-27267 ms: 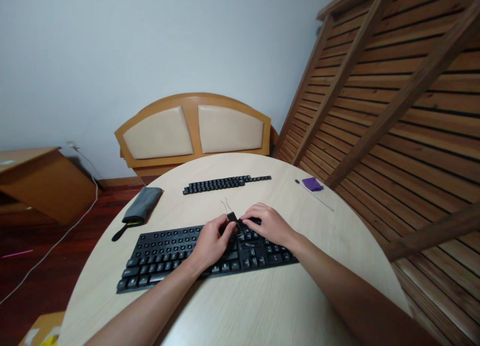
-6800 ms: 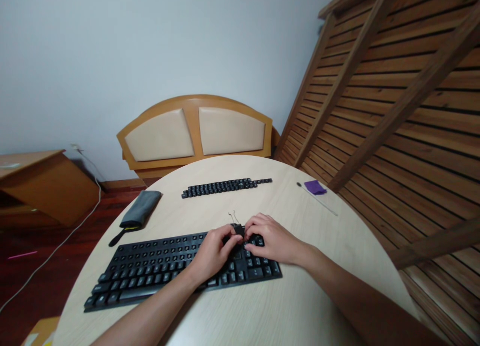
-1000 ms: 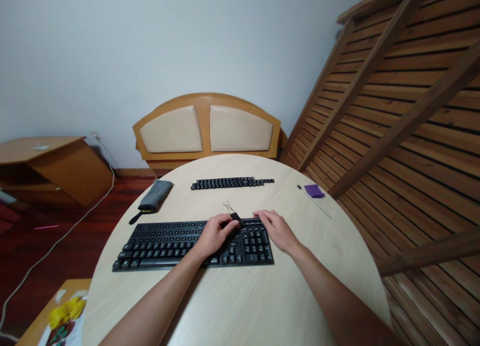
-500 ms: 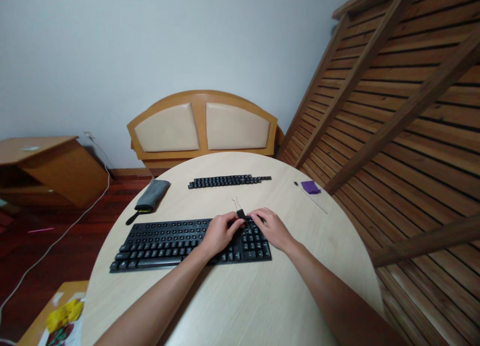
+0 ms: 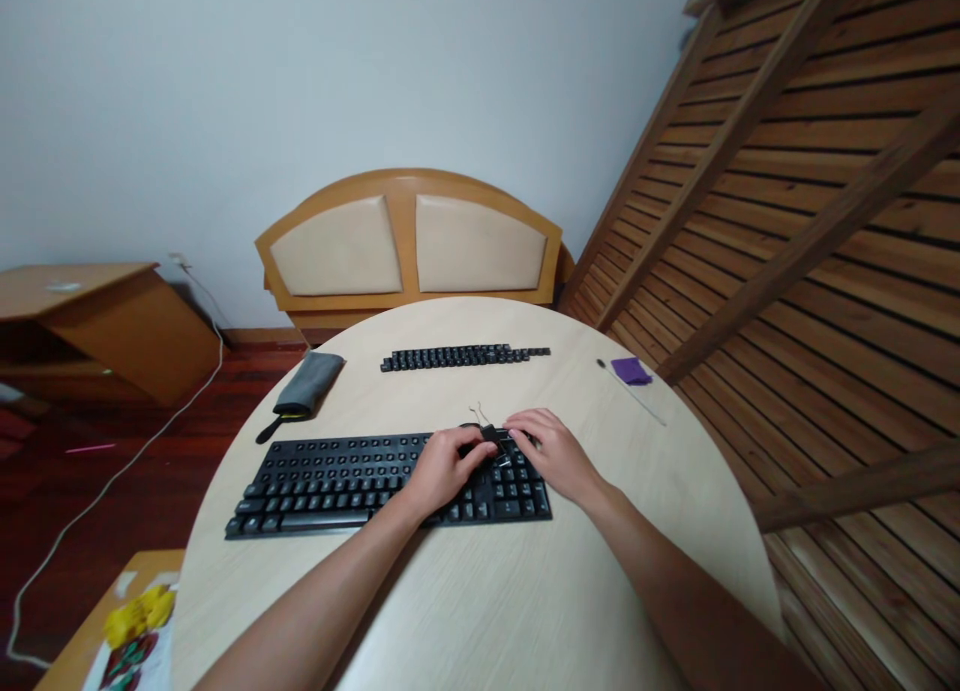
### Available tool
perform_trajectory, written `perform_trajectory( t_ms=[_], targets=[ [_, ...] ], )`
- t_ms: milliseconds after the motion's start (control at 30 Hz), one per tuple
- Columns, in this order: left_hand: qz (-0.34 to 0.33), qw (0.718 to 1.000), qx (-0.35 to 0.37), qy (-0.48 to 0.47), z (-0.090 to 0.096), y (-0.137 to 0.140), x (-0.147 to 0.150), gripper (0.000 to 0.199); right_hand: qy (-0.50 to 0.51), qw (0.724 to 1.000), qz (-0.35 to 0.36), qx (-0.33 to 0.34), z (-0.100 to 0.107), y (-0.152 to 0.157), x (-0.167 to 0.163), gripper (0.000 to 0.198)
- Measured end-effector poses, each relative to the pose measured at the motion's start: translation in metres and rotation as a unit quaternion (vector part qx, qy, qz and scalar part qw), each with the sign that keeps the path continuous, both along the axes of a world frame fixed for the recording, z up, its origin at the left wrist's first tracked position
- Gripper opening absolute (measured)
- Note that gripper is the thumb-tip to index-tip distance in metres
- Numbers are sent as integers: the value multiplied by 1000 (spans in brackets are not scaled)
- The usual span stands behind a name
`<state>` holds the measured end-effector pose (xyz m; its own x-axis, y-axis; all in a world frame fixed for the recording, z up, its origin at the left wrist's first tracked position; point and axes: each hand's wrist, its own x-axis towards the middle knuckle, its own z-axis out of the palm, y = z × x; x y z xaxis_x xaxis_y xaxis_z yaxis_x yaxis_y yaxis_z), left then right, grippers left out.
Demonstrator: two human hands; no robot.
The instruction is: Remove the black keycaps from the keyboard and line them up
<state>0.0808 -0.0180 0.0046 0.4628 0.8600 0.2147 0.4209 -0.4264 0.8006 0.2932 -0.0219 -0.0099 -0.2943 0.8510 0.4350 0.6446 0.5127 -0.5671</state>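
Note:
A black keyboard (image 5: 322, 468) lies across the round table, its upper left rows stripped of keycaps. My left hand (image 5: 444, 471) is closed on the dark handle of a wire keycap puller (image 5: 490, 434), over the keyboard's right part. Thin wire prongs stick out from both ends of the handle, the near ones pointing down among the keys. My right hand (image 5: 551, 451) rests over the keyboard's far right corner, fingers loosely stretched toward the puller. Its fingertips are close to the handle; whether they touch it I cannot tell.
Removed keycaps (image 5: 457, 356) stand in rows farther back on the table (image 5: 465, 611). To the left lies a grey pouch (image 5: 311, 384). A thin brush (image 5: 632, 391) and a purple cloth (image 5: 631, 371) lie at the right. A slatted wooden panel (image 5: 817, 271) leans beside the table.
The handle of the puller has tipped lower toward the keys, with my left hand still on it. My right hand stays beside it. The whole view has shifted slightly.

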Motion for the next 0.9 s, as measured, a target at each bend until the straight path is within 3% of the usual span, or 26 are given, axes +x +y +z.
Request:
perform_trajectory(
  t_ms=[433, 633, 900],
  targets=[
    [-15, 1000, 16, 0, -5, 3, -1, 27, -29, 998, 22, 49, 1, 0, 0, 14],
    [-33, 993, 87, 69, -5, 2, 0, 30, -32, 998, 40, 45, 10, -4, 5, 16],
    [-58, 976, 169, 123, -4, -4, 2, 23, -42, 991, 125, 28, 16, -10, 8, 16]
  ],
)
